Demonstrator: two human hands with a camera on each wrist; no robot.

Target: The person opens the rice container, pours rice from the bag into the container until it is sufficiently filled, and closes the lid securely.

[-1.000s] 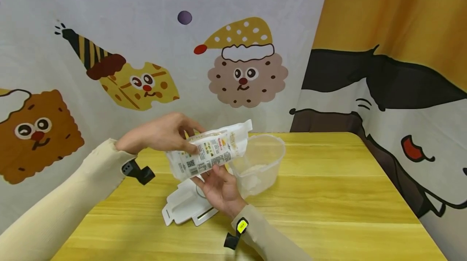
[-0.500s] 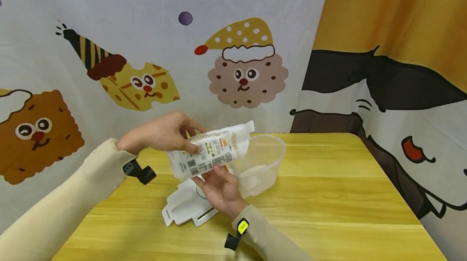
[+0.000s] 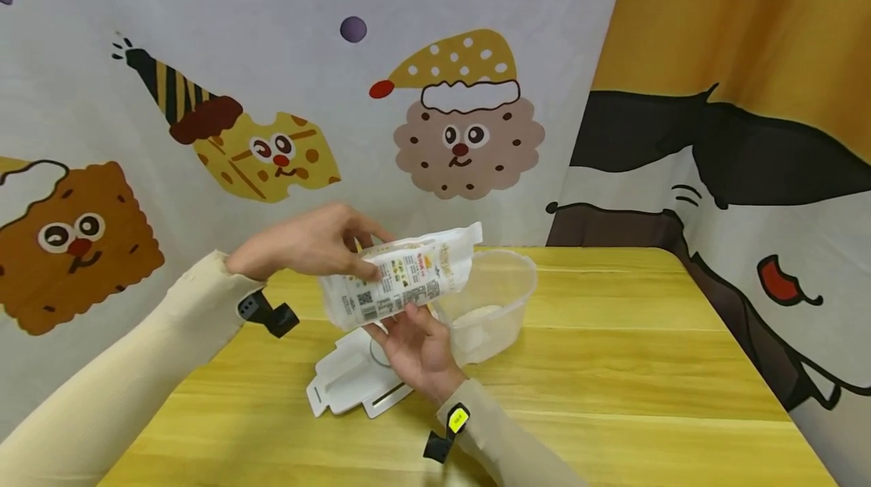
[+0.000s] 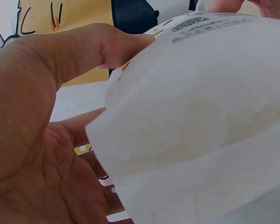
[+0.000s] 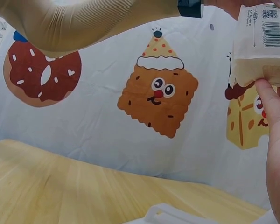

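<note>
A white printed bag (image 3: 401, 279) is held tilted above the table, its right end reaching over the near-left rim of a clear plastic container (image 3: 506, 321). My left hand (image 3: 316, 241) grips the bag's upper left part, thumb on the printed face and the other fingers behind it. From below, my right hand (image 3: 422, 351) holds the lower edge, thumb at the front and fingers partly hidden underneath. A pale heap (image 3: 479, 317) lies inside the container. In the left wrist view, the bag's plain white end (image 4: 200, 121) fills most of the picture.
A white plastic lid (image 3: 354, 377) with slotted flaps lies on the wooden table (image 3: 633, 381), left of the container and partly under my right hand. A cartoon-printed cloth (image 3: 469, 222) hangs behind the table's far edge.
The bag and both hands have shifted slightly right toward the container, keeping the same hold. The head view has also turned a little. Container and lid stay in place.
</note>
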